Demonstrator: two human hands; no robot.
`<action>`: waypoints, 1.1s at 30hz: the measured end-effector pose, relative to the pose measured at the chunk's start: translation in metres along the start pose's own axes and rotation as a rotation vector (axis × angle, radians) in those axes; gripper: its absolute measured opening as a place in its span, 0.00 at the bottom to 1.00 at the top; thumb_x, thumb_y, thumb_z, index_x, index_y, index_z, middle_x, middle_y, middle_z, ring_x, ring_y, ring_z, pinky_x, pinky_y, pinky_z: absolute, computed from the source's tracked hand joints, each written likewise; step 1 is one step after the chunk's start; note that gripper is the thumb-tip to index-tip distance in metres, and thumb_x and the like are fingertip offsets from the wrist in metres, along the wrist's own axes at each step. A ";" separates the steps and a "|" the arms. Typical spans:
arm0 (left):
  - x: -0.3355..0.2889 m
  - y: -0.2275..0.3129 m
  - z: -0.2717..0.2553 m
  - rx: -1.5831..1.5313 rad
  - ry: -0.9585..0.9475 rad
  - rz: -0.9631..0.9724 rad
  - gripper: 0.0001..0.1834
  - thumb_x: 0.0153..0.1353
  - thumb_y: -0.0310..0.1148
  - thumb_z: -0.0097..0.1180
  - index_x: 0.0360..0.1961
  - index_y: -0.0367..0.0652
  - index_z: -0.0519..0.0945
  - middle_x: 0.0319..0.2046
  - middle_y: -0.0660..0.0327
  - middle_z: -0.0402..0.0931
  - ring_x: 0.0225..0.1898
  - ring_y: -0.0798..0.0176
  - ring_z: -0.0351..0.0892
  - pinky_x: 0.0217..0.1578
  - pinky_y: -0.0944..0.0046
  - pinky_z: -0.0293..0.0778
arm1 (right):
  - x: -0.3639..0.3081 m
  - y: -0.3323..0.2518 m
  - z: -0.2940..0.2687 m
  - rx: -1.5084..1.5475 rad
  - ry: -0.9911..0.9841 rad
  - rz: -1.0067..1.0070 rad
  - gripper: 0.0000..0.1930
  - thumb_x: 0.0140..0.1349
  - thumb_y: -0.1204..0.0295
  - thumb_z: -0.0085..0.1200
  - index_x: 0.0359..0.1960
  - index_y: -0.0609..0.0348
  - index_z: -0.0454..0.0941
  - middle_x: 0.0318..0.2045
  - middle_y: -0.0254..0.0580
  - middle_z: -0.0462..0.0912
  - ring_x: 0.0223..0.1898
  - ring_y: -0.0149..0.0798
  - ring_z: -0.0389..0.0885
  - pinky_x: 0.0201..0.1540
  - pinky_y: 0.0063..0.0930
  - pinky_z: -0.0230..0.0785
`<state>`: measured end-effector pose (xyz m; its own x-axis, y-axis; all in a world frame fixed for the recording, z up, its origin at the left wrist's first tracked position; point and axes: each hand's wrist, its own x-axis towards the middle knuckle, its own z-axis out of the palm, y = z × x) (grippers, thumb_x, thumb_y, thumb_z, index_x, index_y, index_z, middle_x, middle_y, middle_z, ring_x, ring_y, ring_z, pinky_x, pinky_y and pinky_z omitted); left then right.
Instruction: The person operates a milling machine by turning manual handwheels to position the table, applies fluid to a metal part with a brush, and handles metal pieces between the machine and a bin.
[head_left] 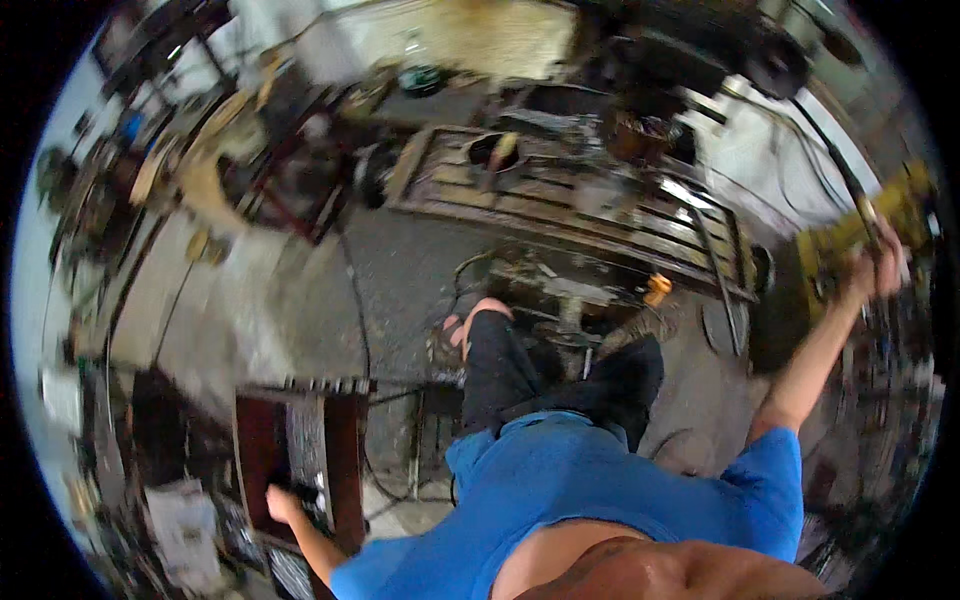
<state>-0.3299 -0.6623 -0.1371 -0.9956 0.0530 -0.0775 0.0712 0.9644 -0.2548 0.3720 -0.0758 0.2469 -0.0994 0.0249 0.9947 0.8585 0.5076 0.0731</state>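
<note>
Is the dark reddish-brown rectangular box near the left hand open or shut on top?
Open: the view looks down into the box between its side walls, near the bare left hand. Blur obscures any contents.

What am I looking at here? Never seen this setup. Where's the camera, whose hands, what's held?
There's no robot: one person works bare-handed. The single picture comes from a wide fisheye camera on their head, looking down, so straight edges bend near the rim. At upper right, the right hand appears closed around a long dark bar. At lower left, the left hand is at an open reddish-brown cabinet; blur hides whether it holds anything. Ahead, a slotted table bears a round dark container and clutter.
</note>
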 end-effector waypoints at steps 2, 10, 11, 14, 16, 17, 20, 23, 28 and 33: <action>-0.003 -0.011 0.015 -0.056 0.130 0.070 0.12 0.51 0.33 0.45 0.37 0.44 0.73 0.33 0.54 0.75 0.34 0.50 0.76 0.31 0.52 0.73 | 0.008 0.017 0.001 0.444 0.101 0.168 0.07 0.47 0.86 0.46 0.29 0.70 0.74 0.33 0.49 0.78 0.39 0.43 0.77 0.45 0.33 0.69; 0.016 -0.008 0.024 0.221 0.104 0.190 0.08 0.49 0.37 0.51 0.29 0.47 0.76 0.28 0.59 0.78 0.30 0.55 0.79 0.27 0.57 0.75 | 0.045 0.015 0.002 0.791 0.115 0.184 0.07 0.49 0.88 0.39 0.26 0.78 0.71 0.31 0.55 0.77 0.36 0.47 0.77 0.43 0.34 0.70; 0.015 -0.003 0.019 0.276 0.108 0.218 0.06 0.50 0.35 0.51 0.28 0.47 0.76 0.27 0.59 0.78 0.29 0.57 0.79 0.26 0.58 0.75 | 0.056 0.028 -0.006 0.565 -0.004 -0.059 0.08 0.45 0.90 0.42 0.28 0.77 0.72 0.32 0.55 0.78 0.37 0.46 0.77 0.42 0.32 0.70; 0.013 0.008 0.009 0.362 0.145 0.201 0.08 0.52 0.32 0.48 0.23 0.48 0.80 0.22 0.63 0.78 0.26 0.61 0.79 0.25 0.62 0.75 | 0.059 0.042 -0.010 0.704 -0.091 -0.125 0.11 0.54 0.79 0.43 0.34 0.79 0.71 0.39 0.57 0.74 0.43 0.48 0.74 0.51 0.41 0.63; -0.001 0.018 -0.010 0.433 0.126 0.279 0.08 0.51 0.31 0.48 0.23 0.49 0.81 0.22 0.65 0.78 0.26 0.63 0.79 0.24 0.63 0.74 | 0.053 0.004 -0.016 0.462 -0.011 0.007 0.12 0.54 0.79 0.42 0.36 0.78 0.71 0.41 0.56 0.74 0.44 0.46 0.73 0.53 0.38 0.62; 0.001 0.018 -0.010 0.452 0.083 0.305 0.06 0.49 0.32 0.51 0.23 0.49 0.80 0.24 0.66 0.78 0.28 0.63 0.79 0.26 0.63 0.74 | 0.050 -0.007 -0.019 0.346 0.029 0.071 0.12 0.54 0.79 0.42 0.38 0.77 0.71 0.42 0.55 0.74 0.45 0.44 0.73 0.54 0.36 0.61; 0.015 0.011 0.002 0.549 -0.022 0.437 0.06 0.45 0.37 0.58 0.25 0.51 0.79 0.29 0.67 0.78 0.33 0.65 0.79 0.30 0.65 0.74 | 0.007 -0.019 -0.037 0.301 0.252 -0.021 0.19 0.38 0.82 0.45 0.37 0.74 0.73 0.39 0.53 0.77 0.44 0.45 0.74 0.51 0.33 0.62; 0.021 0.004 0.016 0.630 -0.114 0.354 0.07 0.50 0.38 0.53 0.24 0.51 0.81 0.26 0.65 0.79 0.32 0.62 0.79 0.28 0.62 0.73 | -0.087 -0.051 -0.039 0.479 -0.060 0.284 0.20 0.36 0.76 0.42 0.34 0.74 0.74 0.32 0.47 0.77 0.35 0.39 0.76 0.42 0.28 0.67; 0.018 0.010 -0.005 0.502 0.000 0.368 0.07 0.47 0.38 0.55 0.25 0.48 0.80 0.27 0.62 0.79 0.31 0.61 0.79 0.29 0.60 0.75 | -0.266 -0.075 0.007 0.657 -0.768 1.146 0.14 0.40 0.75 0.48 0.31 0.68 0.76 0.25 0.40 0.78 0.27 0.32 0.75 0.32 0.22 0.67; 0.014 0.030 -0.033 -0.011 0.431 0.226 0.10 0.46 0.31 0.53 0.26 0.34 0.77 0.26 0.50 0.77 0.30 0.51 0.78 0.26 0.56 0.75 | -0.380 -0.076 0.047 0.731 -1.002 1.696 0.16 0.41 0.72 0.51 0.34 0.67 0.73 0.23 0.32 0.73 0.25 0.31 0.70 0.28 0.25 0.62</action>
<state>-0.3436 -0.6236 -0.1138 -0.8900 0.3619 0.2774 0.2904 0.9189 -0.2672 0.3203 -0.0833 -0.1400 -0.0043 0.9370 -0.3492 0.0948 -0.3472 -0.9330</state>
